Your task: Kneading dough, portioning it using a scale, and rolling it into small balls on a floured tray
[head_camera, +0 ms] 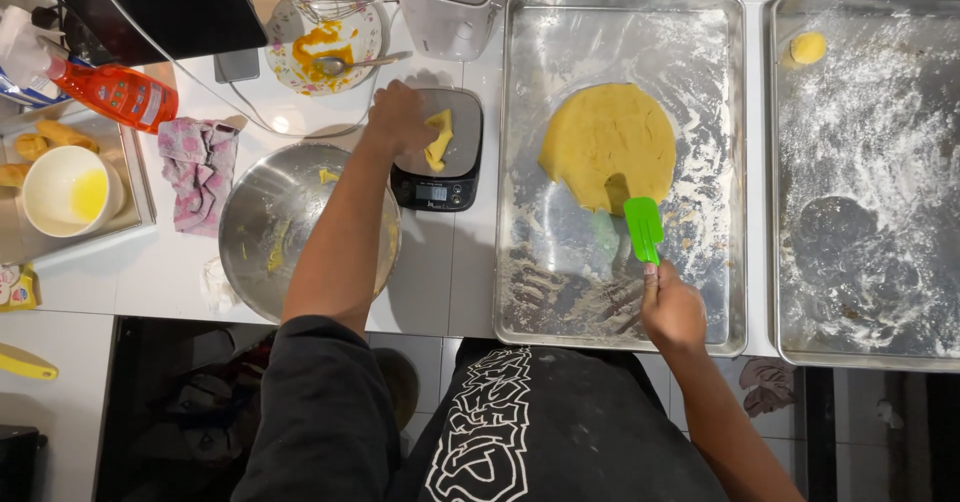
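We note our left hand [398, 114] pinching a dough piece [439, 138] on the scale [437, 152], right hand [672, 309] gripping the green spatula [643, 227] (blade pointing away) touching the dough round's [608, 144] near edge.

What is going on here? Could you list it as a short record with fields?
Left hand: places a yellow dough piece on the kitchen scale
Right hand: holds a green spatula against the dough disc
Dough disc sits in: floured metal tray
Below left arm: steel mixing bowl
Far right tray: small dough ball
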